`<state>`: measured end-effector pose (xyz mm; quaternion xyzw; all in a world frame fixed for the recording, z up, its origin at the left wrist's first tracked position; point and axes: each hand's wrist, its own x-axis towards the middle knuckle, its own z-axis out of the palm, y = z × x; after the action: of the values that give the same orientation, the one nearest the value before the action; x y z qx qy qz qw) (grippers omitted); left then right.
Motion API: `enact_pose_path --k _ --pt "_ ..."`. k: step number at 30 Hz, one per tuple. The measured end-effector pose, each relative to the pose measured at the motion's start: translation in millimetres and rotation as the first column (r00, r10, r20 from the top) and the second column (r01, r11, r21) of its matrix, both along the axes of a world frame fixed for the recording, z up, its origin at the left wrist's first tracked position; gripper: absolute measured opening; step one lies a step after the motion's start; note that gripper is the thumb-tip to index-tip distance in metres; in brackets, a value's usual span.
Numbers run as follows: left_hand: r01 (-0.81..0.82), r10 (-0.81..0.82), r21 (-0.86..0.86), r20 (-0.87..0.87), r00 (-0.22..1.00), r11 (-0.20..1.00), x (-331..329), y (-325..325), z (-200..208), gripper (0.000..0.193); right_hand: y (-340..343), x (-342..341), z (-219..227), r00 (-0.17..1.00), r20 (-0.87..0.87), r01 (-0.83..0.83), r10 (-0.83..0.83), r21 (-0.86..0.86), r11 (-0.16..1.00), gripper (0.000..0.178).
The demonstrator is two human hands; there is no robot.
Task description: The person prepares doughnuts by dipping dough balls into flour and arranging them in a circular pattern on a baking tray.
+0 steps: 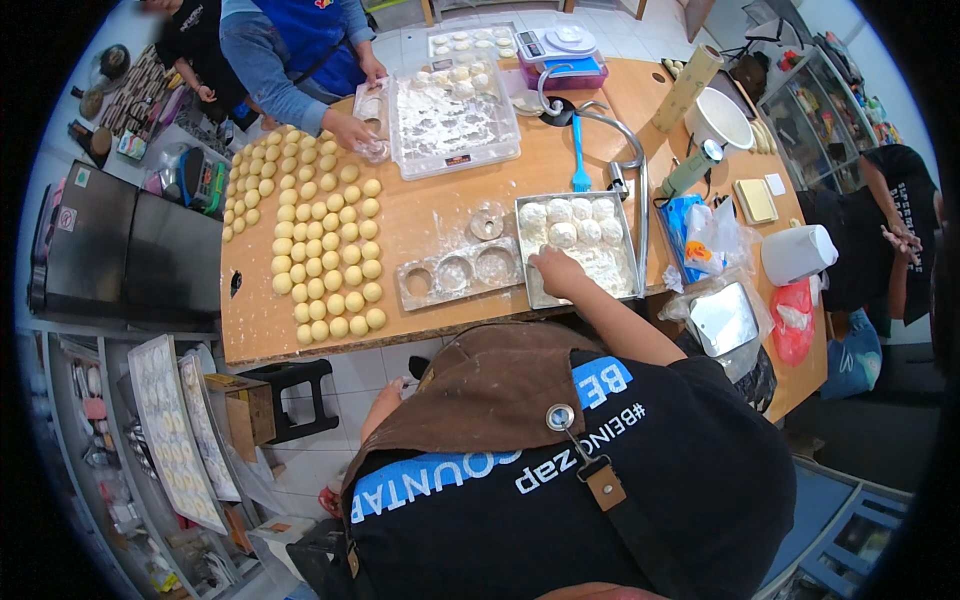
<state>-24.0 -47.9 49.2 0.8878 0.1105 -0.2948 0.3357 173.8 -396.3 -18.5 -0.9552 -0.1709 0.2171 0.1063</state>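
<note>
My right hand (556, 272) reaches over the near left part of a square metal tray (638, 262), its fingers curled down into the flour there. What they hold, if anything, is hidden beneath them. Several flour-coated dough balls (562, 235) sit in rows at the tray's far side, and loose flour covers its near part. Down by the brown apron, below the table edge, my left hand (386, 402) shows only in part; its fingers are too small and hidden to read. Left of the tray lies a floured wooden mould (436, 279) with three round hollows, and behind it a floured ring (487, 222).
Rows of yellow dough balls (330, 240) fill the table's left. Farther back stand a floury plastic tray (455, 160), a kitchen scale (560, 40), a blue brush (580, 150) and a white bowl (720, 118). A co-worker's hand (350, 130) is beside the plastic tray. A white jug (798, 254) stands right.
</note>
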Motion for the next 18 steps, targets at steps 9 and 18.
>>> enact_pose_path --k 9,18 --pt "0.013 -0.016 0.046 0.067 0.998 0.999 -14 6 -22 0.052 9 60 -19 0.999 0.048 0.024 -0.025 0.020 1.000 0.032" --pt "-0.012 0.012 0.035 -0.009 1.000 0.999 -11 4 -7 0.054 16 47 5 1.000 0.007 0.008 -0.008 -0.022 1.000 0.034"
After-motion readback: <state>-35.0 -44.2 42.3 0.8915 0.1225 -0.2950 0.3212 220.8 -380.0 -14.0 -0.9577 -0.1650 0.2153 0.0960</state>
